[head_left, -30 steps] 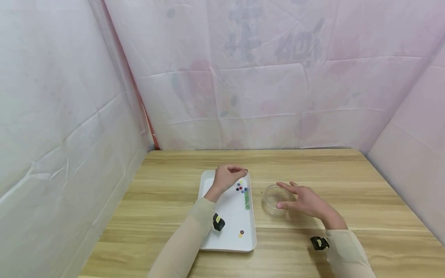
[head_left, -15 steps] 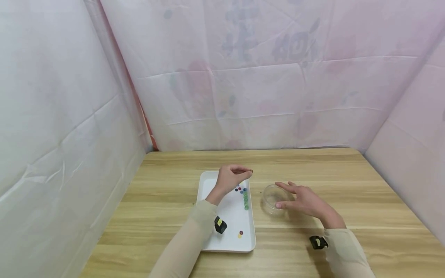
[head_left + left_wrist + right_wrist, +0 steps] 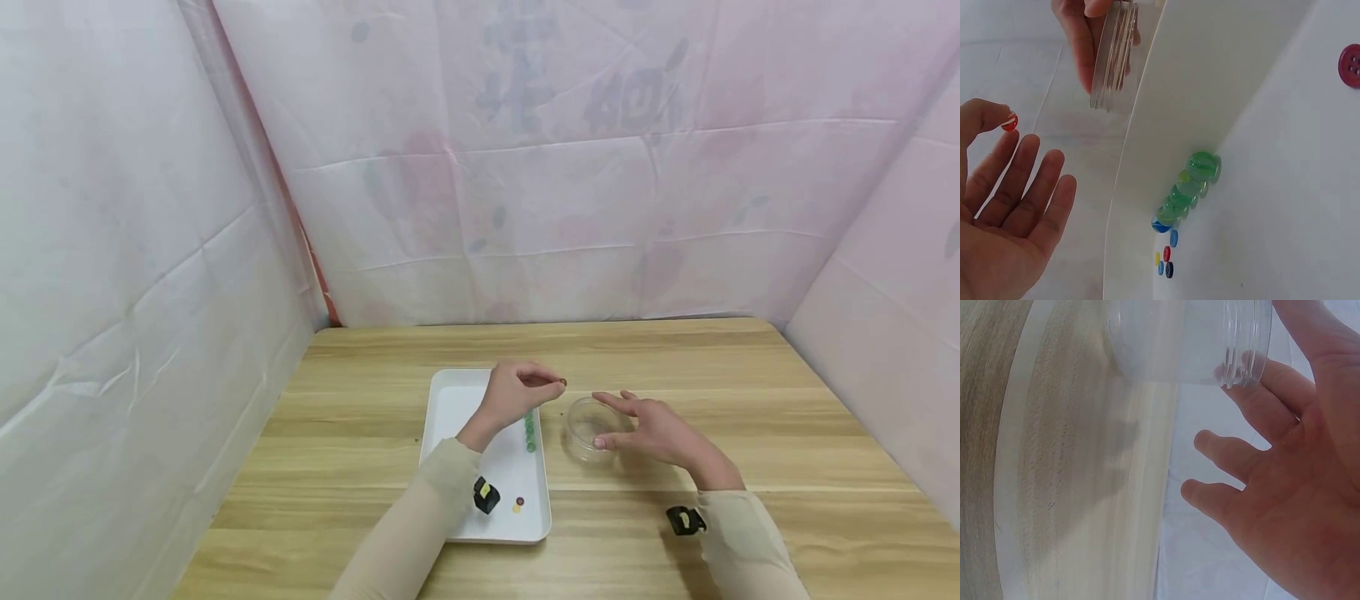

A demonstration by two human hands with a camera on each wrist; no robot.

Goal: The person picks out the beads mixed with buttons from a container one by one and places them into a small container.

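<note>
Between the thumb and index fingertip of my left hand point(image 3: 516, 395) is a small red marble point(image 3: 1009, 122) with a white streak. The other left fingers are extended. This hand is over the right edge of a white tray point(image 3: 450, 425), with the marble just beyond it. To the right, a clear round plastic jar point(image 3: 580, 433) stands uncovered on the table. My right hand point(image 3: 660, 435) holds its rim between thumb and fingers; the lower fingers are apart from it in the right wrist view. No contents show through the jar wall point(image 3: 1172, 337).
Inside the tray, green marbles point(image 3: 1202, 165) line the right wall, ending in a blue marble point(image 3: 1161, 225). Several small buttons point(image 3: 1167, 253) lie beyond them. A dark red button point(image 3: 520, 501) and a yellow button point(image 3: 516, 509) lie near the front. A cloth wall point(image 3: 480, 208) stands behind the wooden table.
My left hand has moved right, from above the tray's far right corner toward the jar, carrying the marble. The right hand and jar have stayed in place.
</note>
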